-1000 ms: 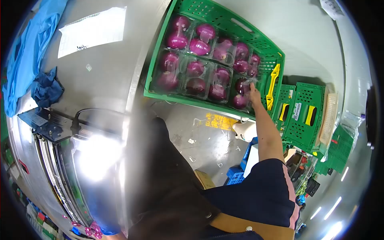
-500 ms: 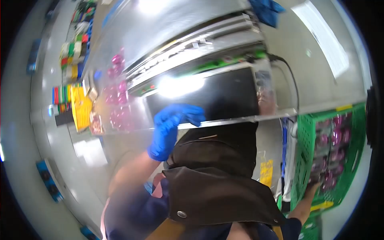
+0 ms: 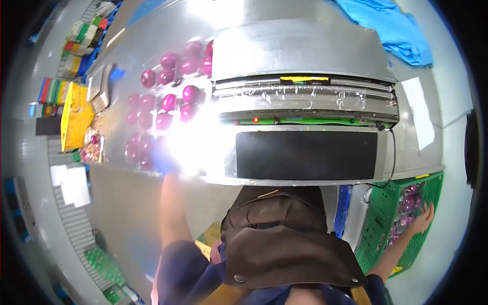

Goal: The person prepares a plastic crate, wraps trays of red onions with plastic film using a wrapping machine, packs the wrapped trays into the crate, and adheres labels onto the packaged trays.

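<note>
My left hand (image 3: 165, 154), in a blue glove, reaches over the left front of the metal table. Glare and blur smear its fingers, and it is beside a clear-wrapped pack of red onions (image 3: 136, 147). My right hand (image 3: 423, 219) is bare, with fingers apart, above the green crate (image 3: 377, 218) at the right. Inside that crate lie several packs of red onions (image 3: 408, 203), just left of the hand. More red onions (image 3: 168, 102) in clear packs stand in groups on the table's left part.
A film wrapping machine (image 3: 305, 96) with a black plate (image 3: 305, 155) is in front of me. Its cable (image 3: 394, 157) hangs at the right. Blue plastic (image 3: 394, 30) lies at the back right; a yellow crate (image 3: 76, 119) and a scale-like box (image 3: 99, 86) are at the left.
My left hand has moved left from the black plate to the onion packs. My right hand has risen from inside the green crate. The view has turned and levelled.
</note>
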`<move>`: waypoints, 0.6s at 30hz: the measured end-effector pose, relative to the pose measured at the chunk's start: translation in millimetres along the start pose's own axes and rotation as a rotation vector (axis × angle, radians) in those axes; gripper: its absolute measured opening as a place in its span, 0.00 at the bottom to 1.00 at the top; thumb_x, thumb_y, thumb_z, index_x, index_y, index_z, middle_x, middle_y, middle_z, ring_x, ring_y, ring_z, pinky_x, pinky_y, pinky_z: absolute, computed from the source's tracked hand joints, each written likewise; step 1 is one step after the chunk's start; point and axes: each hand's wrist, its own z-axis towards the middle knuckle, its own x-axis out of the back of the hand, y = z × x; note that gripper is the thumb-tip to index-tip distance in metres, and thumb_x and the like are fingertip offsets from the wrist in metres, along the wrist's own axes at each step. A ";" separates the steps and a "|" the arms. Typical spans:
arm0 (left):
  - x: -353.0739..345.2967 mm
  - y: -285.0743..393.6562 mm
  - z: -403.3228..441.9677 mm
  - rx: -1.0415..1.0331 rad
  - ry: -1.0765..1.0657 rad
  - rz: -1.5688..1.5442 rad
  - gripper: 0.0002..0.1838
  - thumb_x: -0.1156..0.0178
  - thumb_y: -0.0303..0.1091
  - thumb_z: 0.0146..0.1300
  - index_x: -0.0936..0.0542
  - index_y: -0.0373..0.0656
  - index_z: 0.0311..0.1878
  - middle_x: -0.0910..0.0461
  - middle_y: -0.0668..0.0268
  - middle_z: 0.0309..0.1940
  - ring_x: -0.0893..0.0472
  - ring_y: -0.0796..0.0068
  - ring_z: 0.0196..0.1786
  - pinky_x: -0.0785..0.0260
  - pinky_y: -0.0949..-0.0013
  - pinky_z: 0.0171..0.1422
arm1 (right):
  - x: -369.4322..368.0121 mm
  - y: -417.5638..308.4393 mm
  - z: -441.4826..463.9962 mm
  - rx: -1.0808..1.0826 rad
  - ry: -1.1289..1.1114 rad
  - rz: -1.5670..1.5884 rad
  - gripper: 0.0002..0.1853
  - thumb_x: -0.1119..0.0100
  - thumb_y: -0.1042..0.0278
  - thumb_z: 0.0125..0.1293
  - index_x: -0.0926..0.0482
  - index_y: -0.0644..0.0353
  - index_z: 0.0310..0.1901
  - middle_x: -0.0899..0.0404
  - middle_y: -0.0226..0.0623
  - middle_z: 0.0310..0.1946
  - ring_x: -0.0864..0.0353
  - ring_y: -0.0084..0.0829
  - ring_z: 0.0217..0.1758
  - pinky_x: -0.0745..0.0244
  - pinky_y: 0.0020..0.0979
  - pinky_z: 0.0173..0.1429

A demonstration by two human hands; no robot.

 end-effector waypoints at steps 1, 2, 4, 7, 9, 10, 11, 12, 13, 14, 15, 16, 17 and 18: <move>-5.9 -3.9 0.8 -0.014 0.017 -0.020 0.65 0.22 0.46 0.33 0.51 0.52 0.75 0.34 0.40 0.57 0.25 0.39 0.54 0.29 0.51 0.56 | -31.2 -49.0 -13.5 0.031 -0.092 0.046 0.16 0.56 0.69 0.74 0.26 0.65 0.57 0.20 0.41 0.49 0.19 0.29 0.46 0.24 0.28 0.48; -11.9 -7.4 1.8 -0.028 0.034 -0.040 0.65 0.23 0.44 0.31 0.50 0.53 0.75 0.35 0.40 0.56 0.24 0.39 0.53 0.28 0.51 0.55 | -66.1 -96.1 -33.3 0.037 -0.077 0.039 0.14 0.55 0.70 0.73 0.24 0.61 0.55 0.18 0.39 0.45 0.21 0.23 0.38 0.26 0.24 0.43; -33.9 -31.1 10.5 -0.065 0.158 -0.049 0.64 0.23 0.40 0.31 0.49 0.52 0.75 0.35 0.40 0.56 0.24 0.39 0.51 0.28 0.51 0.55 | -109.0 -130.7 -52.4 0.101 -0.167 0.123 0.12 0.54 0.74 0.72 0.22 0.60 0.51 0.18 0.34 0.34 0.24 0.19 0.31 0.30 0.20 0.37; 30.9 23.4 -12.8 0.117 -0.115 -0.170 0.62 0.24 0.36 0.32 0.48 0.52 0.74 0.36 0.42 0.58 0.26 0.40 0.56 0.29 0.52 0.59 | -152.2 -181.4 -94.0 0.275 -0.367 0.051 0.11 0.53 0.76 0.71 0.20 0.61 0.47 0.18 0.35 0.39 0.22 0.20 0.30 0.29 0.20 0.33; -2.9 -0.1 -12.2 -0.069 0.024 -0.248 0.60 0.24 0.33 0.33 0.47 0.51 0.73 0.38 0.44 0.63 0.30 0.43 0.62 0.32 0.54 0.63 | -174.8 -222.5 -129.6 0.237 -0.471 0.203 0.10 0.53 0.77 0.70 0.21 0.62 0.45 0.18 0.37 0.41 0.20 0.21 0.29 0.28 0.19 0.31; 4.9 16.0 -20.2 0.012 -0.054 -0.377 0.58 0.24 0.32 0.34 0.45 0.50 0.73 0.39 0.46 0.66 0.34 0.46 0.66 0.36 0.56 0.68 | -181.5 -233.9 -142.5 0.245 -0.526 0.201 0.09 0.53 0.78 0.69 0.21 0.62 0.44 0.18 0.37 0.42 0.20 0.21 0.28 0.28 0.20 0.30; -8.2 6.2 -16.3 -0.051 -0.037 -0.374 0.58 0.25 0.30 0.35 0.45 0.48 0.73 0.40 0.47 0.67 0.35 0.48 0.67 0.37 0.58 0.69 | -185.5 -242.5 -152.4 0.250 -0.587 0.198 0.09 0.53 0.78 0.69 0.21 0.63 0.43 0.18 0.38 0.42 0.20 0.21 0.27 0.28 0.20 0.30; -7.0 9.3 -15.7 -0.114 -0.018 -0.370 0.57 0.26 0.28 0.36 0.45 0.45 0.73 0.40 0.49 0.68 0.35 0.51 0.68 0.39 0.60 0.71 | -190.1 -250.9 -161.5 0.217 -0.654 0.215 0.09 0.53 0.79 0.68 0.21 0.63 0.42 0.18 0.37 0.42 0.19 0.21 0.27 0.28 0.20 0.29; -3.0 12.1 -17.4 -0.084 -0.019 -0.478 0.56 0.27 0.27 0.37 0.46 0.43 0.73 0.40 0.50 0.68 0.36 0.53 0.68 0.40 0.61 0.71 | -192.8 -257.0 -167.1 0.181 -0.721 0.236 0.09 0.53 0.80 0.68 0.21 0.63 0.41 0.18 0.37 0.42 0.19 0.21 0.26 0.28 0.20 0.29; 1.6 15.6 -17.2 -0.088 0.009 -0.529 0.54 0.29 0.25 0.40 0.46 0.41 0.74 0.40 0.52 0.69 0.35 0.58 0.68 0.40 0.64 0.71 | -193.4 -260.7 -168.4 0.223 -0.758 0.225 0.09 0.53 0.80 0.67 0.21 0.63 0.41 0.18 0.37 0.42 0.19 0.21 0.26 0.28 0.20 0.29; -1.9 5.8 -10.8 -0.144 0.034 -0.623 0.52 0.30 0.24 0.41 0.43 0.42 0.73 0.38 0.54 0.68 0.34 0.60 0.66 0.39 0.65 0.70 | -193.3 -263.1 -169.1 0.262 -0.793 0.216 0.09 0.53 0.80 0.67 0.21 0.63 0.41 0.18 0.37 0.42 0.19 0.21 0.26 0.28 0.20 0.29; -2.4 -5.9 -9.4 0.017 -0.080 -0.788 0.50 0.31 0.23 0.42 0.42 0.42 0.73 0.38 0.55 0.68 0.32 0.61 0.65 0.36 0.65 0.67 | -192.3 -264.0 -168.5 0.298 -0.830 0.209 0.09 0.53 0.81 0.66 0.21 0.64 0.40 0.18 0.37 0.41 0.19 0.21 0.26 0.28 0.20 0.29; 11.1 -6.0 -7.9 0.177 -0.196 -0.943 0.49 0.33 0.22 0.43 0.41 0.42 0.72 0.38 0.56 0.68 0.31 0.62 0.64 0.33 0.66 0.65 | -189.5 -263.9 -167.4 0.261 -0.807 0.195 0.09 0.53 0.81 0.66 0.21 0.63 0.40 0.18 0.37 0.41 0.19 0.21 0.26 0.29 0.20 0.29; 11.8 -13.8 -5.0 0.161 -0.147 -0.991 0.48 0.34 0.21 0.43 0.41 0.43 0.72 0.38 0.57 0.68 0.30 0.62 0.63 0.32 0.66 0.64 | -183.7 -262.8 -165.2 0.220 -0.789 0.180 0.09 0.53 0.81 0.66 0.20 0.63 0.40 0.18 0.37 0.40 0.19 0.21 0.26 0.29 0.20 0.29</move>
